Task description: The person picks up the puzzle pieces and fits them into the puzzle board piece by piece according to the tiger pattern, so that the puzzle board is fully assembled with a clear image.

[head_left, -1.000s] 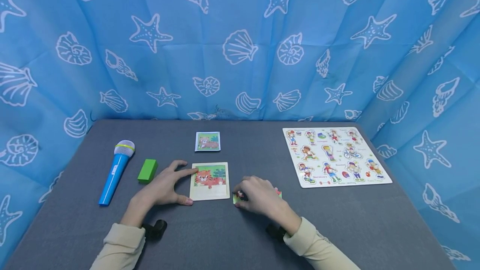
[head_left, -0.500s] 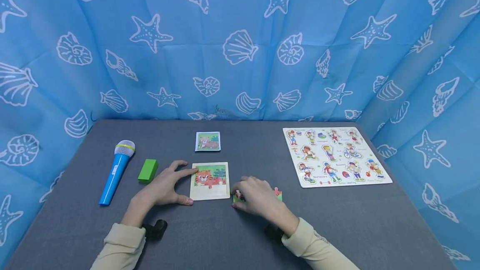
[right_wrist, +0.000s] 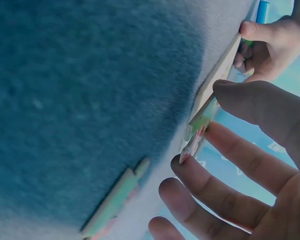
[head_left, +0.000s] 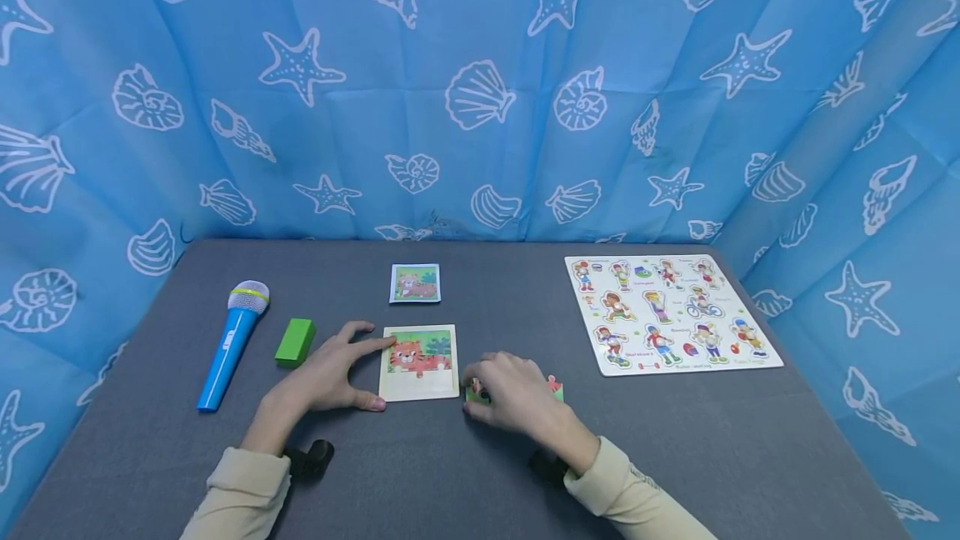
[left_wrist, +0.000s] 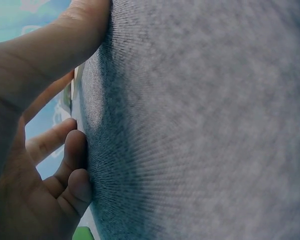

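A shallow wooden puzzle tray (head_left: 420, 388) lies mid-table, its upper part filled by pieces showing an orange tiger and greenery, its lower part bare pale wood. At its left side, my left hand (head_left: 322, 373) touches the edge with a fairly straight index finger near the top and thumb at the lower corner. Just right of the tray, my right hand (head_left: 513, 390) pinches a green and red puzzle piece (right_wrist: 202, 120) between thumb and fingertips. Another puzzle piece (right_wrist: 112, 202) lies on the cloth; in the head view the right hand covers most of it.
Behind the tray lies a small tiger picture card (head_left: 416, 283). Left of the left hand are a green block (head_left: 296, 342) and a blue toy microphone (head_left: 232, 348). A white board of sports figures (head_left: 675, 315) lies at the back right. A blue curtain (head_left: 480, 165) stands behind the table.
My right hand has shifted very slightly left toward the tray, still pinching the piece. The left hand and the tray stay where they were.
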A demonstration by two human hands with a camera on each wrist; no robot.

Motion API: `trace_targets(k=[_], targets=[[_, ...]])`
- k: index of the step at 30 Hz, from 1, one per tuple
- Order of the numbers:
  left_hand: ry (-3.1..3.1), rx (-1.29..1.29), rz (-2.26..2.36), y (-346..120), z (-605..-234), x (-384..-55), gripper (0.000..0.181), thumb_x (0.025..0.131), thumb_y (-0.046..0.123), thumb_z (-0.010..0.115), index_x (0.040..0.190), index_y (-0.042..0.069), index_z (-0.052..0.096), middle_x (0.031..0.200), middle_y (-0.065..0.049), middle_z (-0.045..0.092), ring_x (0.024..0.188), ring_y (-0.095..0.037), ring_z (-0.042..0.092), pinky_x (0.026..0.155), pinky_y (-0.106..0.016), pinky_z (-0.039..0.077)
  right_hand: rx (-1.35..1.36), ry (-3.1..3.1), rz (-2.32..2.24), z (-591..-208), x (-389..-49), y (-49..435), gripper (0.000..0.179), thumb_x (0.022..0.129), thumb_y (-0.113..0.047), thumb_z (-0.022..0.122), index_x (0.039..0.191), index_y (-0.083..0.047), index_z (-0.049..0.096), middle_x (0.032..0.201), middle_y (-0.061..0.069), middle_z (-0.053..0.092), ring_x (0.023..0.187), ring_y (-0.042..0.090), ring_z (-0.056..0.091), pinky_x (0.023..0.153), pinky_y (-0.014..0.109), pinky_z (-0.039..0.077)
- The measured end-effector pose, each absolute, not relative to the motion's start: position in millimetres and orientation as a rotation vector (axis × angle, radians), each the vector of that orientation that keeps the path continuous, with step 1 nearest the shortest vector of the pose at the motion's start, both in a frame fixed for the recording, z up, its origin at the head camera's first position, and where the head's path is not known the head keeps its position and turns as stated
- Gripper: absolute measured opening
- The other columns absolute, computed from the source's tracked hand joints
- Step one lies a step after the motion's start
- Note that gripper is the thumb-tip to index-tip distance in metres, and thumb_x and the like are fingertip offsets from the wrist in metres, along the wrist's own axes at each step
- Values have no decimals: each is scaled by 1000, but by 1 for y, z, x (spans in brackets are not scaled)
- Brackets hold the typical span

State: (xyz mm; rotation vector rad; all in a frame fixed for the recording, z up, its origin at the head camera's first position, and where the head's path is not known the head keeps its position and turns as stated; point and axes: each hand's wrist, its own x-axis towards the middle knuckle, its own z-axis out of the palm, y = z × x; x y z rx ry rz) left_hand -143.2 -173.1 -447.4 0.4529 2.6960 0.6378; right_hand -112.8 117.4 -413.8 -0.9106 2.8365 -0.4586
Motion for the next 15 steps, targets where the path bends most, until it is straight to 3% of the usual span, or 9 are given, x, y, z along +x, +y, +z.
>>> trace_targets(k=[15], targets=[[2696,430,635,-175,-450,-144,97,72,53,89,154,26,47,161,-20,30,142,-51,40,109,-71,38,-944,2834,-446,-404,-114,102,22,89,-25,79,107,-13,78,88,2,71,70,7,50,53,20,36]])
